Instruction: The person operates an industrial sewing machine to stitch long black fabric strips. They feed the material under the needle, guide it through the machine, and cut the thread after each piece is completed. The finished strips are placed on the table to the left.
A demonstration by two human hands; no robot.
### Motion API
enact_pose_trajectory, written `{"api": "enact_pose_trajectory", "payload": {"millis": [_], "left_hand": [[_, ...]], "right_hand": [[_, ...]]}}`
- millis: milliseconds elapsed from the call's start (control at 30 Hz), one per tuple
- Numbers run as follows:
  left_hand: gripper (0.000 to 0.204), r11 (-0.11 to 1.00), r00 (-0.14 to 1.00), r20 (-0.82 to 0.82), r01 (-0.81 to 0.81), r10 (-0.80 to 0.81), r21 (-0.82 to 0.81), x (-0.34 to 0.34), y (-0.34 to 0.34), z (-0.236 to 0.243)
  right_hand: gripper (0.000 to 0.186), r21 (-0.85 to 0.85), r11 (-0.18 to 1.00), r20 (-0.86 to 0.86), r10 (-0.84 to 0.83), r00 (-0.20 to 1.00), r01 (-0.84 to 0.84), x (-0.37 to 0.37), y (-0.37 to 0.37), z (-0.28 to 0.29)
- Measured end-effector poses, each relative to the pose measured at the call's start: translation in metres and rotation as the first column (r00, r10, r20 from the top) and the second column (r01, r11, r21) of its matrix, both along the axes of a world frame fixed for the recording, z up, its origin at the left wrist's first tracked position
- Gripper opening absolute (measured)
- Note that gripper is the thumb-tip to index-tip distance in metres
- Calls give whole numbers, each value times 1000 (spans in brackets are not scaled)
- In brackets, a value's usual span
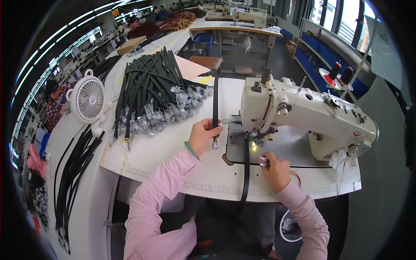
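Observation:
My left hand [203, 136] pinches a black strap [216, 102] near its end, beside the sewing machine's bed. The strap stretches away from me across the white table, and a clear-wrapped piece [215, 144] hangs from its near end. My right hand [276, 170] is closed round a small silver tool [263, 162], most of it hidden by the fingers; it looks like thread snips. Between my hands, another black strap [246, 173] runs from under the needle area of the white sewing machine [277, 106] over the table's front edge toward my lap.
A heap of black straps [151, 82] with clear-wrapped ends lies at the left of the table [203, 173]. Beyond it stands a white fan [89, 99]. More straps [78, 173] hang at far left. Thread spools [333, 73] stand behind the machine. Other people sit at the far left.

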State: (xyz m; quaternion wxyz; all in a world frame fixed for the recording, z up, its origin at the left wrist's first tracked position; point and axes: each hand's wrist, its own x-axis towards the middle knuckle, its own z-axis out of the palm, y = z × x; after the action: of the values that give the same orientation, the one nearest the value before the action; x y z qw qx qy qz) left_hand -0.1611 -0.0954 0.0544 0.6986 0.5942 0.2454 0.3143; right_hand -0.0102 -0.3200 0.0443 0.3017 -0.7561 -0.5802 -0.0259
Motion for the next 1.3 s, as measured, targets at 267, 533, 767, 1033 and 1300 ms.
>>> {"api": "enact_pose_trajectory", "payload": {"millis": [267,533,767,1033,1300], "left_hand": [[38,996,989,119,91,-90,-6,-25,-51,-21],[45,994,993,49,103,-104,29,-31,-49,-20],[47,994,995,54,75,-80,82,-29,-52,-17],[45,991,994,45,92,-96,97,-32,-49,-18],[44,984,984,160,-103,79,145,-40,-28,2]], "right_hand": [[18,52,997,424,29,905,-57,-19,46,16],[18,96,991,342,59,938,-97,-30,72,4],[16,15,812,268,559,785,-584,-3,24,11],[22,-36,781,176,619,765,-624,-6,17,8],[21,-41,810,144,584,799,-585,-9,13,11]]}}
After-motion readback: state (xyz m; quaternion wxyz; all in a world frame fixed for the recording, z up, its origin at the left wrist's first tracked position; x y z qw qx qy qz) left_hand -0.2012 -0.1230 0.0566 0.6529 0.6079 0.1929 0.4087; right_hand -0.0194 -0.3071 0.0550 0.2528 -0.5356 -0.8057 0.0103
